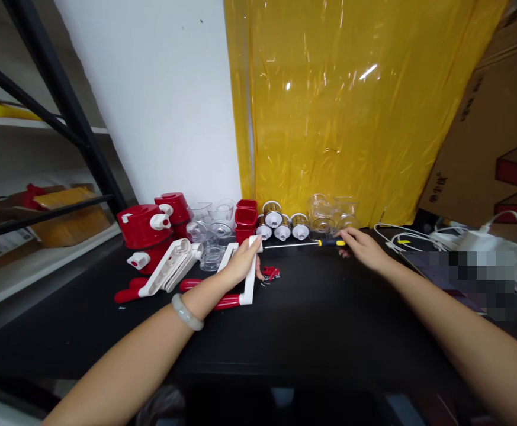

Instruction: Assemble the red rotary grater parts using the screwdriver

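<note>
My left hand is closed around a white crank handle with a red grip. In my right hand is a screwdriver with a black and yellow handle. Its long shaft lies level and points left, the tip at the upper end of the crank; whether it touches a screw there is too small to tell. Small red parts and screws lie on the table just right of the crank. Another white crank with a red grip rests behind my left wrist.
Red housings and white cranks stand at left on the black table. Clear plastic cups, red hoppers and several grater drums line the back. White cables and a blurred-out device lie at right.
</note>
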`<state>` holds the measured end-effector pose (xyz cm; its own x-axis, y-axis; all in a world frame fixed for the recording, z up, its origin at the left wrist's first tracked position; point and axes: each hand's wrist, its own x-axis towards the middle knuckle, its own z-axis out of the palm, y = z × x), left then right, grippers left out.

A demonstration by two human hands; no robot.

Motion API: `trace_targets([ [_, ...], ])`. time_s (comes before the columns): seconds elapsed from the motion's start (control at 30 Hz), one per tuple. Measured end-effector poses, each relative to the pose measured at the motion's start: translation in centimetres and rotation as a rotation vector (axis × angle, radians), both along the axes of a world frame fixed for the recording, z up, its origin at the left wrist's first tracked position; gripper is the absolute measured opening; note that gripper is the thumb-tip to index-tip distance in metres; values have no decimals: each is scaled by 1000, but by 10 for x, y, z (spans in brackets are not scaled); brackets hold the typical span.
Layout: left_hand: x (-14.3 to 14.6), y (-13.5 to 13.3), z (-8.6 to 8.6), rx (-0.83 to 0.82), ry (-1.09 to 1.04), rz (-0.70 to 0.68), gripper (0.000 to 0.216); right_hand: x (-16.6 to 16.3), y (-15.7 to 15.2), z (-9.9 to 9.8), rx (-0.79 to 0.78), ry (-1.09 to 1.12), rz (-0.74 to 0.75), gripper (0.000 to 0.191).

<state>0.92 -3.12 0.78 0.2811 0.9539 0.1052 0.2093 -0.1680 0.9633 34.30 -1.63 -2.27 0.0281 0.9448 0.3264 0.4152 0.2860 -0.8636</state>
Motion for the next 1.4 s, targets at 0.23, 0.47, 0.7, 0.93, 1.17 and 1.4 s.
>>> trace_targets([
  [0.23, -1, 7, -5, -7, -38, -19, 49, 2, -1, 1, 24, -99, -28, 47],
  [0.47, -3, 12, -10, -55, -90, -20, 51, 1, 3, -2, 60, 123, -1, 46],
  [0.7, -2, 12, -10, -42, -90, -13, 53, 5, 4, -5, 94, 242, 79, 39],
  [0.93, 0, 3, -1, -19, -34, -13, 51, -5, -8, 5, 30, 438, 144, 46],
  [1.17, 0, 0, 0, -2, -20, -6, 51, -5, -1, 3, -18, 299, 60, 50],
  [1.4, -1, 6, -5, -9, -54, -35, 51, 1, 0, -2, 50, 26, 27, 48],
])
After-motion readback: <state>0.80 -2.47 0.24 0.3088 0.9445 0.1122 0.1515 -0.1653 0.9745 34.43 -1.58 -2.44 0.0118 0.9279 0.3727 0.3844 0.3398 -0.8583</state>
